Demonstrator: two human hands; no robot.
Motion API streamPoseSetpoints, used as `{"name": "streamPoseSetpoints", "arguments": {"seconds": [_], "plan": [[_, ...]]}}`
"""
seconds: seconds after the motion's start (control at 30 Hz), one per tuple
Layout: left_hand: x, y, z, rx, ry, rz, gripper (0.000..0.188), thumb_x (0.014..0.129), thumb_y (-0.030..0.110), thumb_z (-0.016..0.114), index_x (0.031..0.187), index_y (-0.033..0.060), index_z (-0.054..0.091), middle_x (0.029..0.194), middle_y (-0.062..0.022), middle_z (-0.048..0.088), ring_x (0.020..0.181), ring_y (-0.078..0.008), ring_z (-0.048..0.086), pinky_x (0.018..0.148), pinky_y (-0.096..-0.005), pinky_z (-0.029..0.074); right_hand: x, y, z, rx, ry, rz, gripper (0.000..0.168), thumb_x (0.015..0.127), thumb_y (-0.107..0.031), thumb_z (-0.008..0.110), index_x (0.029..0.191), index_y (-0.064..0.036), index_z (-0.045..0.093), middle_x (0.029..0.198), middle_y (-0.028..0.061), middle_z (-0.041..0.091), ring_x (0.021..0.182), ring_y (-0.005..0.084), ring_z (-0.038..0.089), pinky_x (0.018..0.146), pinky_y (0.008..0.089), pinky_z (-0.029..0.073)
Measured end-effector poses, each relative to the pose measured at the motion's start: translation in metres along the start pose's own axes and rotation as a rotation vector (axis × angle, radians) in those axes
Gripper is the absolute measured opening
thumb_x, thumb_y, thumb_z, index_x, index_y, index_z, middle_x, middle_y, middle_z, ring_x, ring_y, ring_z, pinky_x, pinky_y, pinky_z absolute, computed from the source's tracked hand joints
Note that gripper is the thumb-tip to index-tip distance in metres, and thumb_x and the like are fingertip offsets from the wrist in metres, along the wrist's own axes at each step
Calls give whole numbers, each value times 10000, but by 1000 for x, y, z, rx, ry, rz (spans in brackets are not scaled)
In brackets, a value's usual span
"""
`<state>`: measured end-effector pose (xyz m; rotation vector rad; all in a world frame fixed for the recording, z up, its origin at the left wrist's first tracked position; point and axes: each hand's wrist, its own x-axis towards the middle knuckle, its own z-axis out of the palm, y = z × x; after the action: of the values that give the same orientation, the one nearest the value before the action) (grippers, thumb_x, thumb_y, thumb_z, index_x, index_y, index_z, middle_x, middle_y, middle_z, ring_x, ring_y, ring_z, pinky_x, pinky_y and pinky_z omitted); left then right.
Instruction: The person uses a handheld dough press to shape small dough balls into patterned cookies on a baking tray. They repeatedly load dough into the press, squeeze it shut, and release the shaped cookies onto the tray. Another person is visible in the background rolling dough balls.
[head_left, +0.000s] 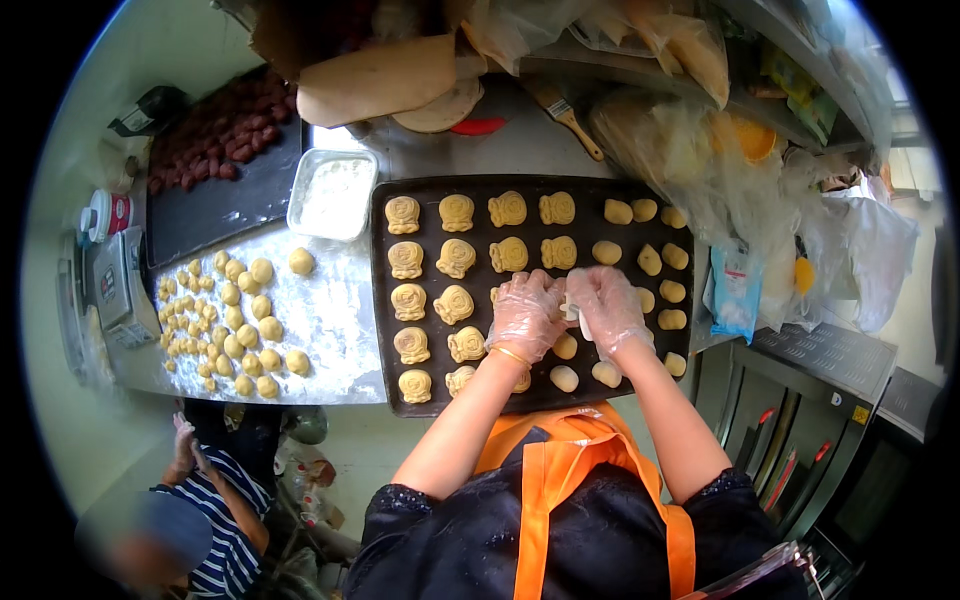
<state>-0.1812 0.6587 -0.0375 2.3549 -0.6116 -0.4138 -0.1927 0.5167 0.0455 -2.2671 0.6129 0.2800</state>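
Observation:
A black baking tray (589, 229) lies before me, with rows of pressed dough pieces (456, 213) on its left part. Plain dough balls (673, 290) sit on its right part. Both my hands wear clear plastic gloves and meet over the middle of the tray. My right hand (609, 306) grips a white plastic piece (571, 310), which looks like a small mould, mostly hidden by the fingers. My left hand (529, 313) is bent down right beside it, its fingertips at the piece. Whether the left fingers hold dough or the mould is hidden.
Dough balls (271, 328) rest on the floured worktop (337, 322) at left. Behind them are a flour tub (332, 193), a dark tray (217, 217) of reddish filling pieces and a scale (124, 281). A pastry brush (574, 127) and plastic bags (675, 142) lie beyond. A co-worker (225, 510) is at lower left.

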Motion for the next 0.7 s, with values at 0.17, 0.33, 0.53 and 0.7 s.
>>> {"name": "streamPoseSetpoints", "arguments": {"seconds": [0.17, 0.33, 0.53, 0.7], "plan": [[5, -1, -10, 1, -60, 35, 476, 793, 306, 773, 1227, 132, 684, 1152, -104, 645, 1103, -358, 589, 947, -496, 462, 18, -38, 0, -257, -94, -24, 647, 1075, -517, 348, 976, 2, 722, 969, 245, 717, 1003, 451, 661, 931, 510, 502], [25, -5, -21, 8, -189, 78, 520, 878, 308, 716, 1295, 19, 606, 1273, -170, 664, 1149, -387, 613, 1005, -473, 460, 30, -48, 18, -558, -109, 73, 720, 1079, -545, 275, 993, -1, 740, 1044, 225, 738, 1048, 441, 674, 933, 527, 509], [24, -14, -7, -49, -112, 63, 558, 809, 345, 798, 1241, 14, 676, 1222, -142, 674, 1196, -338, 576, 1070, -425, 434, 30, -53, 25, -594, -119, 113, 747, 1084, -538, 241, 1034, 10, 747, 1123, 238, 730, 1077, 437, 676, 969, 523, 511], [20, -16, -8, -108, -138, 74, 562, 830, 309, 767, 1289, 16, 625, 1232, -158, 677, 1207, -349, 570, 1070, -422, 433, 32, -29, 41, -564, -11, 55, 750, 1086, -551, 273, 920, 0, 754, 1009, 265, 729, 996, 474, 680, 926, 551, 513]]}}
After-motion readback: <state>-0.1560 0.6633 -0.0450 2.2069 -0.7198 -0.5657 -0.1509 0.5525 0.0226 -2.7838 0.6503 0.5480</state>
